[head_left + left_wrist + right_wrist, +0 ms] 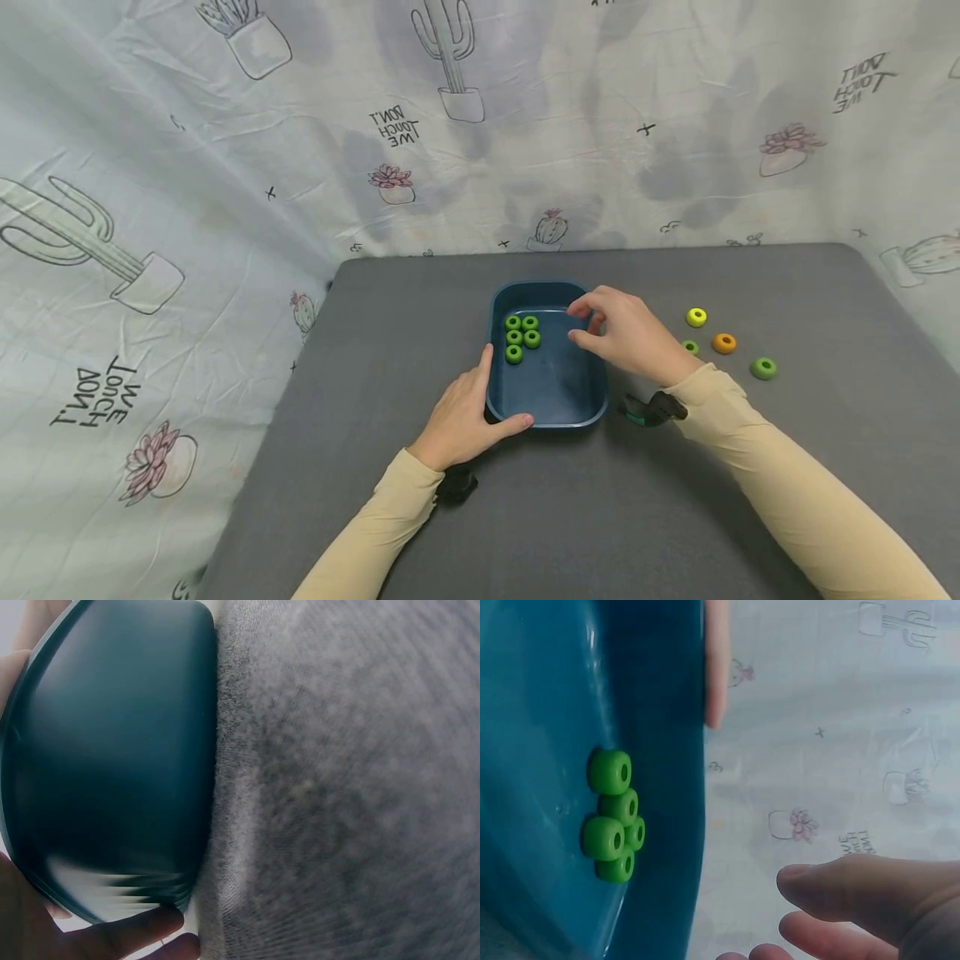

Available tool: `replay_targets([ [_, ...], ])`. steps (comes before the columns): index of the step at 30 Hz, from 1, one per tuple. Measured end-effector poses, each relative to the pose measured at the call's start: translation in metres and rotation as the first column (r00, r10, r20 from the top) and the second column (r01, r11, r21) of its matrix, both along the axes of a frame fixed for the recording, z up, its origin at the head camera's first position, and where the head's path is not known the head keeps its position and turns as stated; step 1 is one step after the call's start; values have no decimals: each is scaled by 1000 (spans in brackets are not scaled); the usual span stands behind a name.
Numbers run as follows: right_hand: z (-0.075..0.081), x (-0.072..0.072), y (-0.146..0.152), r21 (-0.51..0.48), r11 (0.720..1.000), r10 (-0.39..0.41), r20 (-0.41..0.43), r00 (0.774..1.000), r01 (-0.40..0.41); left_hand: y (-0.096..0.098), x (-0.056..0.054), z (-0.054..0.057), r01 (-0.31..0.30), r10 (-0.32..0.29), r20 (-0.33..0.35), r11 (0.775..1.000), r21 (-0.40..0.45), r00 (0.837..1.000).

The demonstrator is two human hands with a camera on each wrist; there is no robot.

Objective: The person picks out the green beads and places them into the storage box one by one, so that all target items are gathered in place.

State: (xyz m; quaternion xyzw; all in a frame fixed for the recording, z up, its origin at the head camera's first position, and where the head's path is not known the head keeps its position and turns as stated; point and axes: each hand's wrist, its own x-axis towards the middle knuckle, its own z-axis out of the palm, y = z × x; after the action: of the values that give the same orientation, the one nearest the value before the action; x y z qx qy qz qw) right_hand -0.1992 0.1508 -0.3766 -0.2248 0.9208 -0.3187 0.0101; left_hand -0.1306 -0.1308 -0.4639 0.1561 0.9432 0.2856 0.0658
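Observation:
My left hand (463,417) grips the near left corner of a blue rectangular plastic tray (558,392). Its thumb lies along the near rim and its fingers along the left wall. In the left wrist view, fingertips (154,922) rest against the tray's outer wall. Inside, several green ring-shaped beads (513,337) sit grouped toward the left side, their holes facing up. Over the tray's right rim hovers my right hand (626,333), its thumb and loosely bent fingers apart. Nothing shows between them in the right wrist view.
Right of the tray on the grey table (375,375) lie a yellow bead (696,317), an orange bead (723,343) and a green bead (764,368). Another green bead (689,347) is partly hidden by my right wrist. A cactus-print cloth (525,167) hangs behind the table.

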Motion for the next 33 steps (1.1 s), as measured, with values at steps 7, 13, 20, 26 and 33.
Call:
replay_targets([
  [7,1,18,16,-32,999,-21,-53,998,19,0,0,-1,-5,4,7,1000,10,1000],
  [13,1,31,36,-31,998,-48,-80,996,45,1,0,0,0,0,-1,1000,9,1000],
  [20,0,39,60,-44,995,-93,-145,985,88,0,0,-1,-6,6,8,1000,4,1000],
  [26,-4,45,83,-23,989,-147,-208,967,146,0,0,-2,-3,3,9,1000,5,1000],
  [33,-8,50,105,-7,982,-187,-244,952,191,0,0,-1,-2,2,12,1000,8,1000],
])
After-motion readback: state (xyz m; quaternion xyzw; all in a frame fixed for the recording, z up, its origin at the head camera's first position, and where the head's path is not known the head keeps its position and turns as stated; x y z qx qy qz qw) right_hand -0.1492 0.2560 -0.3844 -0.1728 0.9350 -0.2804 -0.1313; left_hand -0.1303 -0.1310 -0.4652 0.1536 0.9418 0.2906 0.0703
